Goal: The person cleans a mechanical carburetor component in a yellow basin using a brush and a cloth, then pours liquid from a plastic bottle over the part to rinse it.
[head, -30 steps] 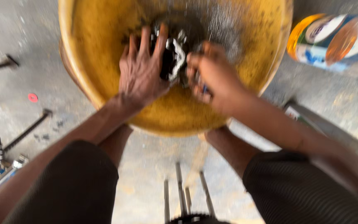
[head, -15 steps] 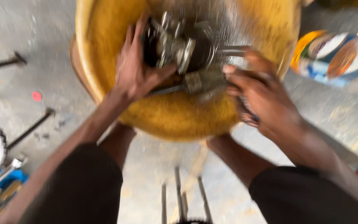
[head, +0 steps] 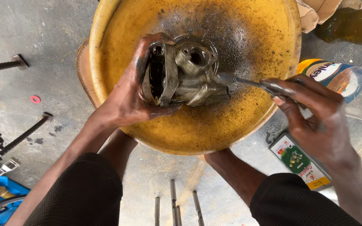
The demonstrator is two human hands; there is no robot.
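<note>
One view only, from the head camera, looking straight down at a stained grey concrete floor (head: pixel 55 54) marked with dark oily spots. On it sits a round yellow plastic basin (head: pixel 118 58), its inner wall speckled and smeared black with grime, darkest toward the upper middle.

Inside the basin the left hand (head: pixel 126 98) wraps around a greasy cast-metal engine part (head: pixel 183 75), fingers curled over its top edge and thumb beneath, holding it firmly just above the basin floor. That part is dull grey, lumpy, with a round bored opening and a flanged plate at one side. The right hand (head: pixel 315 113) pinches the handle of a thin brush (head: pixel 241 81), whose tip touches the part's right end; its bristles are hard to make out under the dirt.

Around the basin lie threaded steel rods (head: pixel 24 134), a small red washer (head: pixel 35 99), a green-labelled flat packet (head: pixel 300 161) and a plastic bottle (head: pixel 336 75) on its side. Blue tool tray (head: pixel 1 205) at the lower left is cut off by the edge, as are three thin rods (head: pixel 174 207) at the bottom.
</note>
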